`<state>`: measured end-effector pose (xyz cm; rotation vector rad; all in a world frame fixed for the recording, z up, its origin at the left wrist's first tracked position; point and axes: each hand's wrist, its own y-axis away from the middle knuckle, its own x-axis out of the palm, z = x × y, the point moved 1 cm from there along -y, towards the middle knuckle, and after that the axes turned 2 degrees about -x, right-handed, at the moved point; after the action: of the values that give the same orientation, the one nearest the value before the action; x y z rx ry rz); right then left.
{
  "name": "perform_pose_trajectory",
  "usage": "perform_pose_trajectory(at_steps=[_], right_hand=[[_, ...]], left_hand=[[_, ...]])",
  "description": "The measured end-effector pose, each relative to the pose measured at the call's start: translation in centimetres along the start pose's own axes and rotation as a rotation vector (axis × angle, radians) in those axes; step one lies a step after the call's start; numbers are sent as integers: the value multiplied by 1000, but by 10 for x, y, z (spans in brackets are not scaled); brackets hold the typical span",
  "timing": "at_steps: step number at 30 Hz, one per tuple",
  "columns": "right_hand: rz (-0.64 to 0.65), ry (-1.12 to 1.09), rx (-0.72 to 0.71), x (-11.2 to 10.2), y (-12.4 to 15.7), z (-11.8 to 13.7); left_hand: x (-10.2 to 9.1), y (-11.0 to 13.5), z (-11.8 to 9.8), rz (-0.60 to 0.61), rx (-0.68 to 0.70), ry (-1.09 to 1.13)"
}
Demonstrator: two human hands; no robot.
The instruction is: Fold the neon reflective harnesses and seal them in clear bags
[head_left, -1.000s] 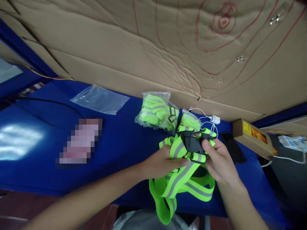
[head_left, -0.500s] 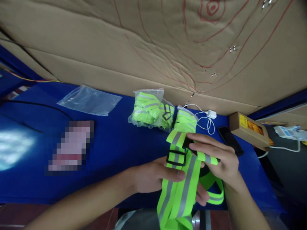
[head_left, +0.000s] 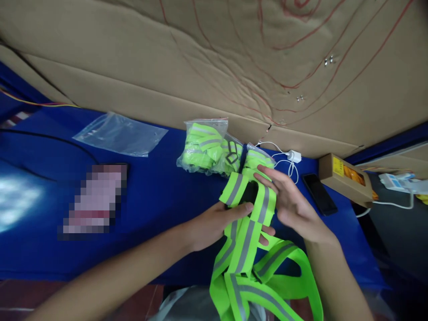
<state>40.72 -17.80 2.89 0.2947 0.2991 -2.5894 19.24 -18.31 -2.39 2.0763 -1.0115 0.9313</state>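
A neon-green reflective strap harness [head_left: 249,240] with grey stripes hangs from both hands over the near edge of the blue table [head_left: 157,196]. My left hand [head_left: 214,223] grips its straps from the left, thumb on top near a black buckle. My right hand [head_left: 290,205] is at the upper right of the straps, fingers stretched along them and touching the top fold. Loose loops dangle below toward my lap.
Clear bags of folded green harnesses [head_left: 217,151] lie behind the hands. An empty plastic bag [head_left: 120,133] lies at the left, a white charger with cable [head_left: 290,158], a black phone [head_left: 319,194] and a small cardboard box [head_left: 344,176] at the right. A cardboard wall [head_left: 214,58] stands behind.
The harness has been turned and spread: the straps now hang lower in wider loops. My right hand has loosened from a pinch to flat fingers; my left hand has shifted up toward the buckle.
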Motion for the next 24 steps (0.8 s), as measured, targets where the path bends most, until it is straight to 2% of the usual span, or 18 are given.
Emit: perform_pose_trajectory(at_steps=[2,5,7,9,12,16,18,20,22,24], right_hand=[[-64,-94,97,3,-3,-9],[-20,-190,319,11,-3,-17],[-81,-193,345,16,-1,-17],[-188,-90,274,20,2,-15],[-305,124,109,25,8,-10],[-352,334,-223,26,13,-6],[-279,440,-371,23,12,-6],[-164,576,-442,20,9,-7],[-49,674,-436,17,6,-8],[26,655,-348,14,4,-7]], left_hand=[[2,1,0,21,15,-39],[5,0,4,8,10,-91],[4,-3,7,-20,4,-74],[1,-5,9,-20,6,-10],[-2,-6,10,71,40,107],[-2,-1,5,221,57,102],[-2,2,2,231,42,108],[-2,2,1,163,36,139],[-3,1,0,67,20,175],[-4,0,-2,0,-5,203]])
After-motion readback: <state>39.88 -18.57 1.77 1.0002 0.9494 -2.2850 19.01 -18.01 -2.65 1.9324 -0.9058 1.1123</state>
